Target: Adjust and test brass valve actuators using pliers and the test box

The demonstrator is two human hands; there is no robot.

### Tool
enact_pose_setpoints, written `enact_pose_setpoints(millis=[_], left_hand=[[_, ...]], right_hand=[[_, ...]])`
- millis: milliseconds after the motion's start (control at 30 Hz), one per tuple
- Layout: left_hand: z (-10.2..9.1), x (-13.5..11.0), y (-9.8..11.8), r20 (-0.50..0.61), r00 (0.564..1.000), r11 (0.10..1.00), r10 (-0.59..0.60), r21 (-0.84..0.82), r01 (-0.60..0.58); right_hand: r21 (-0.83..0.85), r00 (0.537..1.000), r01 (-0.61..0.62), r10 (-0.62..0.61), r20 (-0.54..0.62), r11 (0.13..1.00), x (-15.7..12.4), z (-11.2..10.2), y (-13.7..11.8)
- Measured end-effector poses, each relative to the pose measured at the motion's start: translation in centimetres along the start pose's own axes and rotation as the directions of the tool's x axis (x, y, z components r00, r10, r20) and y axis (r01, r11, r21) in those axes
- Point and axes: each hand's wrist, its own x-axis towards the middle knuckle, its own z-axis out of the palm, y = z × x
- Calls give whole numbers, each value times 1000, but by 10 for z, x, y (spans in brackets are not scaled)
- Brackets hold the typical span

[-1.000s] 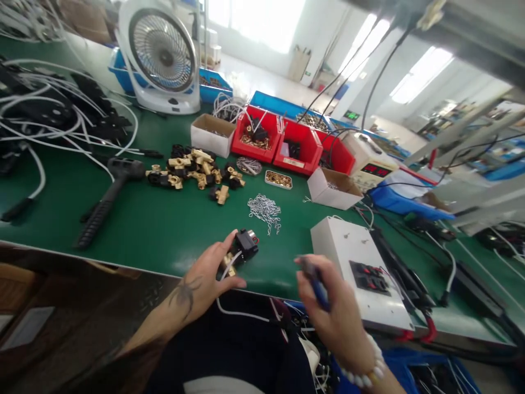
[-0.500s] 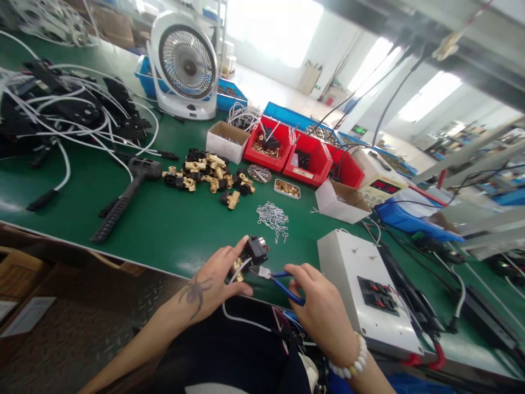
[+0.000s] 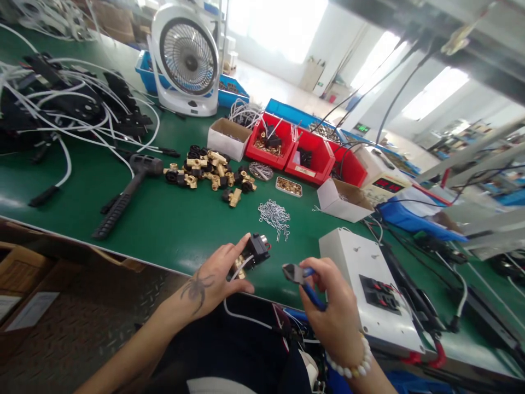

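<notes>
My left hand grips a small black part with a brass fitting over the near edge of the green table; a white cable runs from the part down toward my lap. My right hand is closed round blue-handled pliers, whose jaws point left and sit a short gap from the black part. A loose heap of thin wire clips lies just beyond both hands.
A pile of brass and black fittings, a black handle tool, red bins, cardboard boxes, a white switch box, a fan and tangled white cables crowd the table.
My right hand has pulled the pliers back from the black part and lifted them slightly, after having brought them up to it. My left hand holds the part in nearly the same place.
</notes>
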Motion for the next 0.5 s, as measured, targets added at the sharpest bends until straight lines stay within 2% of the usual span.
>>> enact_pose_setpoints(millis=[100, 133, 267, 367, 433, 500], left_hand=[[0, 0, 0, 4, 1000, 1000, 0, -10, 0], [0, 0, 1, 5, 1000, 1000, -1, -11, 1], [-2, 0, 4, 2, 1000, 1000, -17, 6, 17], [-5, -1, 7, 8, 999, 999, -36, 25, 36], [-7, -1, 11, 20, 999, 998, -46, 31, 46], [-7, -1, 16, 15, 999, 999, -40, 34, 40]], right_hand=[[-144, 986, 58, -34, 161, 988, -2, 6, 2], [-145, 984, 56, -30, 176, 988, -3, 8, 3], [-18, 999, 8, -7, 37, 1000, -4, 11, 6], [-65, 990, 15, -5, 139, 998, -7, 15, 8], [-5, 975, -58, 58, 213, 998, -9, 18, 8], [152, 960, -215, 181, 212, 965, -11, 17, 7]])
